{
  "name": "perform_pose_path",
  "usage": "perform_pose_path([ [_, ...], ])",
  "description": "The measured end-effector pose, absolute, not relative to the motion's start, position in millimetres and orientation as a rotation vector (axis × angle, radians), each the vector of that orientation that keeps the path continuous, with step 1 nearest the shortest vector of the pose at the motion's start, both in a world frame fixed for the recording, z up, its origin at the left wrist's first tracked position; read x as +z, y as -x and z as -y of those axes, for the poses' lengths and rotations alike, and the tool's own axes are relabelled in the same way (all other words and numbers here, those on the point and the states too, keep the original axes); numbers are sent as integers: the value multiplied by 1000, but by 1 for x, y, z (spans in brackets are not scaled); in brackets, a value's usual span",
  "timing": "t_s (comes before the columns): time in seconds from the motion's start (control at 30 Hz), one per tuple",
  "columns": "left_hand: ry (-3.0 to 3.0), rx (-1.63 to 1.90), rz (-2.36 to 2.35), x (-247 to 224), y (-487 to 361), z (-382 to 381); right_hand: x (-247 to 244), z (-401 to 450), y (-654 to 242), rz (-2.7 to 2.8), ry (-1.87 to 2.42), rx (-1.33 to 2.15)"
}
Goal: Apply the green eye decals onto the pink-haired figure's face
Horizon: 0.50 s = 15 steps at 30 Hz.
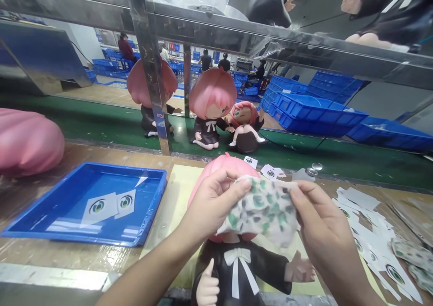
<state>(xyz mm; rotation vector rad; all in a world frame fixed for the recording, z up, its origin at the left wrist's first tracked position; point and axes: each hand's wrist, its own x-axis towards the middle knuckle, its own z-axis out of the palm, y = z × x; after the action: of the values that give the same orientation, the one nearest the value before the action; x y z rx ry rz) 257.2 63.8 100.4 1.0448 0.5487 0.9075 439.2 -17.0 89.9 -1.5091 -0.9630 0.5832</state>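
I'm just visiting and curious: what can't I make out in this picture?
All in the head view:
- The near doll's face: hidden by the spotted cloth.
- What the cloth's green and dark marks are: blurred.
- Part of the rear doll: behind the metal post.
- The pink shape's rest: cut by the left edge.
- What the distant workers handle: too small.

Your brown worktop carries a blue tray and pink piece at your ten o'clock, yellow sheet at twelve, bottle at one, papers at two, cloths at three.
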Motion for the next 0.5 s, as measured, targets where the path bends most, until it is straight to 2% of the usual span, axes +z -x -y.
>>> perform_pose_path([
  [0.07,-1149,790,-490,104,-255,-66,92,20,-441,1197,1454,368],
  [0.13,-1239,652,-417,108,-254,-66,97,23,-440,1357,1385,381],
  [0.27,-1293,573,-418,112,-256,-68,109,29,-434,1319,1445,1049],
  [0.33,-1257,612,-452,110,-255,-70,110,30,-432,1344,1398,1181],
  [0.5,-1135,708,-416,98,-250,-71,100,37,-427,1148,1319,805],
])
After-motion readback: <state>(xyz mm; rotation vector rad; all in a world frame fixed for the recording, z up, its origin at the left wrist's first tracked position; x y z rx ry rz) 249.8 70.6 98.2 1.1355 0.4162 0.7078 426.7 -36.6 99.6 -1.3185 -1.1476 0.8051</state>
